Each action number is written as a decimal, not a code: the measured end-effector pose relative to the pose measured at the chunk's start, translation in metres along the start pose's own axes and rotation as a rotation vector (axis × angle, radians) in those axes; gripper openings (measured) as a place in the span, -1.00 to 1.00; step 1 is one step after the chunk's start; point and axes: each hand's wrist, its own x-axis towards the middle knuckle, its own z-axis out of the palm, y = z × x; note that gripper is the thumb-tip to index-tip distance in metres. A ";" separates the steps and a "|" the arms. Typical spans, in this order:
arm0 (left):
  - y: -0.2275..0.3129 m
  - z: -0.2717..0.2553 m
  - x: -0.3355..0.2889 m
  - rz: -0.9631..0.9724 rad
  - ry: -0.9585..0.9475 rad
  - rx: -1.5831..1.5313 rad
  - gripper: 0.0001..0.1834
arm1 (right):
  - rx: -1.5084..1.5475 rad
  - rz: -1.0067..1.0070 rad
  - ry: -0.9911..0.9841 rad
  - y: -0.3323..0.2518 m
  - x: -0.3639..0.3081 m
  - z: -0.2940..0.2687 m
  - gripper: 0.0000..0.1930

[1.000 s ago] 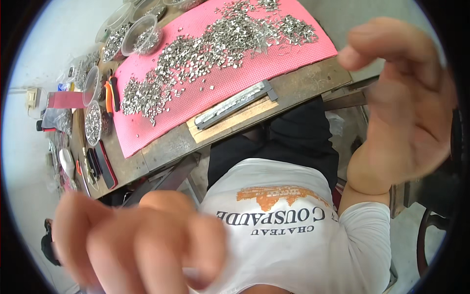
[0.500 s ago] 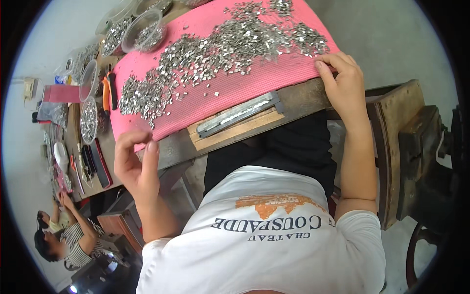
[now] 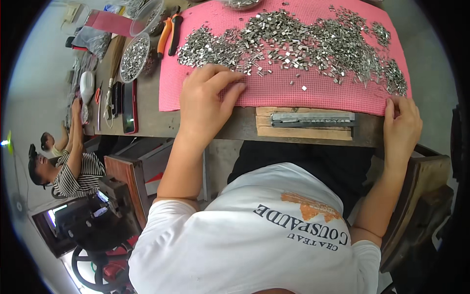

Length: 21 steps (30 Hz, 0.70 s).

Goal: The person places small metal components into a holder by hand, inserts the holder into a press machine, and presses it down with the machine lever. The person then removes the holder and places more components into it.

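Note:
A pink textured mat (image 3: 215,98) bears a broad spread of small shiny metal pieces (image 3: 279,32). My left hand (image 3: 208,93) rests over the mat's left part, at the near edge of the pieces. Its fingers are bent, thumb and forefinger apart, with nothing visible between them. At the mat's near right corner my right hand (image 3: 402,122) has its fingers curled; what the tips hold, if anything, is hidden. Between the hands, a grey metal bar-shaped holder (image 3: 313,117) with a row of small shiny pieces lies on a wooden block (image 3: 264,128) along the table's front edge.
Left of the mat are orange-and-black pliers (image 3: 169,34), a clear tub of metal pieces (image 3: 134,56), a dark phone-like slab (image 3: 129,108) and a white bottle (image 3: 87,85). A wooden drawer frame (image 3: 421,196) stands at right. Another person in stripes (image 3: 81,169) sits far left.
The view has swung, so the whole scene appears turned and shifted right. My left hand has gone from the mat's front left corner onto the mat beside the pieces. My right hand stays at the corner.

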 end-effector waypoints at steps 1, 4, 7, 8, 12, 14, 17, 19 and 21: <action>-0.001 0.004 0.004 0.012 0.011 -0.019 -0.85 | 0.072 0.024 -0.010 0.000 0.000 0.001 -0.91; 0.004 0.015 0.017 0.041 0.020 0.007 -0.88 | 0.075 -0.047 0.005 -0.001 0.000 0.002 -0.90; 0.003 0.022 0.022 0.066 0.045 0.103 -0.90 | 0.542 0.108 -0.064 -0.019 -0.005 -0.006 -0.92; 0.002 0.025 0.023 0.080 0.056 0.143 -0.90 | 0.738 0.122 -0.083 -0.024 -0.009 -0.009 -0.91; 0.001 0.028 0.024 0.102 0.075 0.141 -0.90 | 1.008 0.030 -0.108 -0.045 -0.021 -0.015 -0.93; 0.001 0.028 0.025 0.104 0.069 0.133 -0.90 | 1.081 -0.020 -0.142 -0.053 -0.024 -0.013 -0.94; 0.005 0.024 0.024 0.105 0.053 0.084 -0.91 | 1.071 -0.086 -0.132 -0.066 -0.029 -0.008 -0.90; 0.006 0.023 0.022 0.134 -0.016 0.020 -0.91 | 1.031 -0.124 -0.111 -0.070 -0.029 -0.006 -0.89; 0.009 0.019 0.021 0.134 -0.051 0.030 -0.90 | 0.991 -0.164 -0.091 -0.070 -0.028 -0.005 -0.88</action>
